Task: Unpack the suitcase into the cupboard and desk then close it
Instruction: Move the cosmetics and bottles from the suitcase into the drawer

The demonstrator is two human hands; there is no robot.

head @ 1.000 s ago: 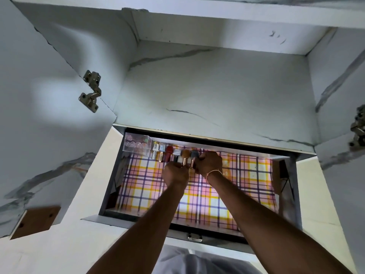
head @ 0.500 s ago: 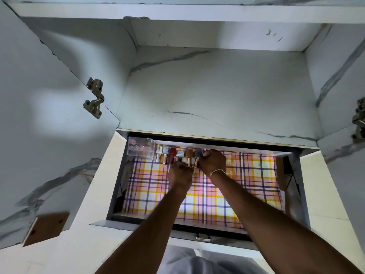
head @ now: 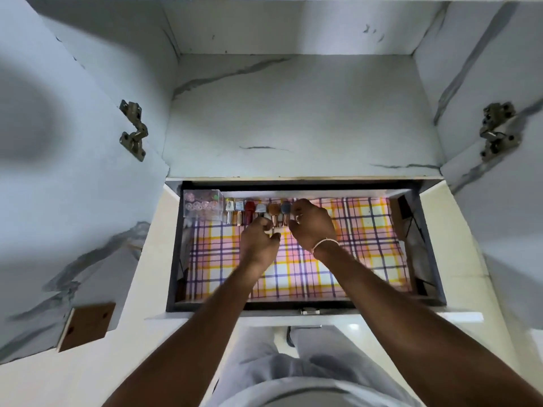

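An open drawer (head: 432,239) lined with pink, yellow and purple plaid paper sits below a marble-patterned cupboard shelf (head: 293,118). Several small nail-polish bottles lie in a row along its back edge. Among them are a red bottle (head: 249,208), a brown bottle (head: 273,211) and a blue bottle (head: 285,207). My left hand (head: 257,245) has curled fingers that pinch the gold cap of the brown bottle. My right hand (head: 313,227), with a thin bracelet on its wrist, curls over the cap of the blue bottle and hides the row's right end.
A clear plastic box (head: 202,205) with small round items stands in the drawer's back left corner. Cupboard doors hang open on both sides, on a left hinge (head: 133,129) and a right hinge (head: 496,129). The drawer's front edge has a small metal latch (head: 310,311).
The camera has dropped lower and shows more of the drawer. Both hands stay at the right end of the bottle row, and the left hand has shifted slightly back toward me.
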